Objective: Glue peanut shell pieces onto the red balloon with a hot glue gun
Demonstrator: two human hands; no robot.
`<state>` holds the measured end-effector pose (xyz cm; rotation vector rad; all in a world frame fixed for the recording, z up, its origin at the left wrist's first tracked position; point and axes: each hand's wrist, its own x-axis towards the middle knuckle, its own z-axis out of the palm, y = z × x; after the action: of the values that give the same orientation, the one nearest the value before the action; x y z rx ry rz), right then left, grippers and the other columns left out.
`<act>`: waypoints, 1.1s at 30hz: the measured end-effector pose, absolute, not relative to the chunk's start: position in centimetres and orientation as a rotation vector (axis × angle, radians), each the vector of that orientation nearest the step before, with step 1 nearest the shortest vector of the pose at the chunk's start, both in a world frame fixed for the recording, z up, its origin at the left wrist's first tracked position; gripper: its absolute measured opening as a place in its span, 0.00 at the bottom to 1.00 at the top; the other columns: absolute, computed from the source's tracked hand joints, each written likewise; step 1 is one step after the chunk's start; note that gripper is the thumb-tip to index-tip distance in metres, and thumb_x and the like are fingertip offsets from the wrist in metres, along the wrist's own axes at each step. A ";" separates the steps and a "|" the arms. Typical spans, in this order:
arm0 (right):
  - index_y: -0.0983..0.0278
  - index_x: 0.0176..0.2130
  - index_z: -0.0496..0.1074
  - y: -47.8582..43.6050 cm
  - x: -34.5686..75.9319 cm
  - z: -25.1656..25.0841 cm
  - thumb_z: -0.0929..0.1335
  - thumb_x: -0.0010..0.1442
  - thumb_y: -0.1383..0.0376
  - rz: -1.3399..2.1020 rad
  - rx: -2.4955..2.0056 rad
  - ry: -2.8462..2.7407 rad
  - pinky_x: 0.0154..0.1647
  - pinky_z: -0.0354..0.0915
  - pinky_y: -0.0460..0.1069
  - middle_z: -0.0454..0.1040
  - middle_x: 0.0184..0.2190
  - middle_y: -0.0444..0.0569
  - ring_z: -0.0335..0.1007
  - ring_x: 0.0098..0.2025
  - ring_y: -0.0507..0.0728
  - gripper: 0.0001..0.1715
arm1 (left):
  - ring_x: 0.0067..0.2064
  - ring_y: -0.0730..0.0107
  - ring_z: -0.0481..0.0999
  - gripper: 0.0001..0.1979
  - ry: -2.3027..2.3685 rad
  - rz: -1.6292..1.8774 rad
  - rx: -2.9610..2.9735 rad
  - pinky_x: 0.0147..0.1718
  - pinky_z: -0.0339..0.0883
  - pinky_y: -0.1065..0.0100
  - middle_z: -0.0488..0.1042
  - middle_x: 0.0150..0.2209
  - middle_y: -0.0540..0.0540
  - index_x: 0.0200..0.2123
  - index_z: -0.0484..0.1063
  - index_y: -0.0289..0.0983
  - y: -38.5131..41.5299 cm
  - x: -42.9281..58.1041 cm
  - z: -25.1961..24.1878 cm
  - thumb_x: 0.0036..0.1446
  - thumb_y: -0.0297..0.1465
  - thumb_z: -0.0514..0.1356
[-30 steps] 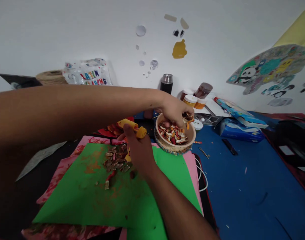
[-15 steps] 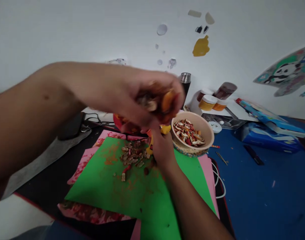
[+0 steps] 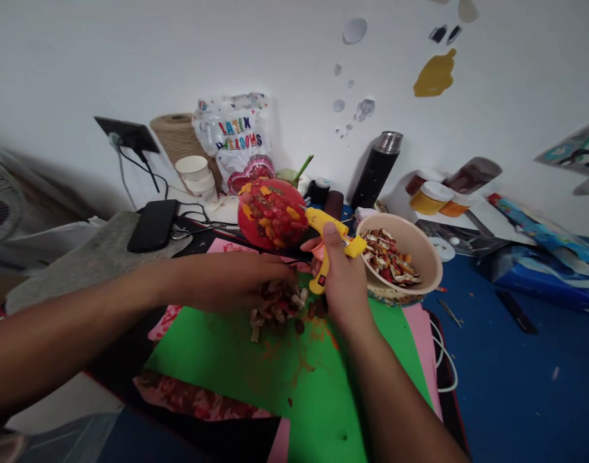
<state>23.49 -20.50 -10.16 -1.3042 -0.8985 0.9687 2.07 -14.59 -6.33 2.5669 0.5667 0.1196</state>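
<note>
My right hand (image 3: 345,276) is wrapped round the handle of a yellow hot glue gun (image 3: 326,222), whose nozzle points up and left. Right by that nozzle is a round red form (image 3: 249,222), covered on its near side with red, orange and brown pieces. My left hand (image 3: 256,280) curls, palm down, over a heap of dried brown shell pieces (image 3: 278,305); its fingertips are partly hidden among them. Beneath the heap is a green sheet (image 3: 208,347) smeared with orange.
At the right stands a beige bowl (image 3: 429,257) of painted shell pieces. Behind are a black flask (image 3: 376,170), paint jars (image 3: 429,198), a balloon bag (image 3: 239,138), paper cups (image 3: 195,173) and a twine spool (image 3: 173,132). A phone (image 3: 153,225) lies at the left, cables beside it.
My left hand has come down from in front of the glue gun, with pieces in it, to the heap on the green sheet. The view has swung left, showing the red form and balloon bag.
</note>
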 end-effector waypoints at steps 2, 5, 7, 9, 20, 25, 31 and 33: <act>0.60 0.28 0.82 -20.5 23.5 -10.2 0.72 0.62 0.26 0.972 -1.291 -0.887 0.26 0.58 0.50 0.68 0.19 0.41 0.61 0.23 0.53 0.42 | 0.55 0.57 0.88 0.21 0.547 0.061 2.465 0.53 0.80 0.64 0.87 0.58 0.46 0.63 0.81 0.49 -14.2 2.0 -6.1 0.71 0.27 0.64; 0.60 0.28 0.82 -20.5 23.4 -10.1 0.73 0.63 0.27 0.962 -1.267 -0.890 0.28 0.61 0.50 0.67 0.19 0.40 0.60 0.23 0.52 0.41 | 0.52 0.61 0.89 0.16 0.585 0.049 2.386 0.51 0.79 0.66 0.89 0.54 0.46 0.59 0.82 0.45 -14.0 1.7 -5.9 0.75 0.26 0.59; 0.60 0.28 0.82 -20.6 23.3 -9.9 0.73 0.62 0.27 0.969 -1.253 -0.897 0.29 0.63 0.50 0.67 0.19 0.40 0.60 0.23 0.52 0.41 | 0.50 0.62 0.89 0.16 0.572 0.064 2.396 0.49 0.79 0.67 0.89 0.52 0.47 0.58 0.82 0.45 -14.5 1.6 -6.1 0.74 0.25 0.61; 0.60 0.28 0.82 -20.7 23.2 -9.7 0.73 0.62 0.27 0.966 -1.250 -0.901 0.28 0.63 0.51 0.66 0.19 0.40 0.60 0.23 0.53 0.41 | 0.55 0.59 0.88 0.17 0.514 0.083 2.448 0.53 0.79 0.65 0.87 0.56 0.46 0.58 0.83 0.46 -15.2 1.6 -6.6 0.72 0.24 0.63; 0.59 0.28 0.81 -21.0 23.0 -9.6 0.71 0.65 0.26 0.923 -1.237 -0.986 0.28 0.63 0.50 0.66 0.20 0.41 0.62 0.24 0.53 0.43 | 0.58 0.53 0.84 0.14 0.591 0.112 2.680 0.59 0.78 0.57 0.84 0.58 0.40 0.54 0.83 0.42 -15.2 0.9 -9.2 0.73 0.23 0.61; 0.59 0.28 0.81 -21.1 22.8 -9.5 0.71 0.66 0.27 0.929 -1.244 -0.996 0.27 0.61 0.50 0.65 0.20 0.41 0.62 0.24 0.53 0.42 | 0.55 0.53 0.85 0.09 0.522 0.157 2.667 0.55 0.79 0.58 0.84 0.54 0.40 0.54 0.83 0.40 -16.4 2.0 -9.4 0.78 0.33 0.63; 0.60 0.27 0.81 -21.0 22.8 -9.4 0.73 0.64 0.27 0.908 -1.193 -0.961 0.27 0.59 0.49 0.67 0.21 0.41 0.60 0.23 0.51 0.42 | 0.48 0.54 0.85 0.11 0.464 0.174 2.752 0.48 0.78 0.60 0.84 0.48 0.39 0.49 0.85 0.38 -17.0 2.9 -10.3 0.78 0.28 0.61; 0.60 0.28 0.81 -21.0 22.8 -9.4 0.73 0.64 0.27 0.907 -1.187 -0.951 0.26 0.58 0.49 0.66 0.20 0.41 0.59 0.23 0.51 0.42 | 0.46 0.56 0.84 0.11 0.454 0.240 2.720 0.47 0.77 0.61 0.84 0.47 0.40 0.48 0.85 0.39 -16.9 2.6 -9.9 0.78 0.28 0.60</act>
<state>22.79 -20.99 -9.44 -1.1873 -0.9505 0.9071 2.63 -16.91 -9.94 2.7203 0.4541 0.2401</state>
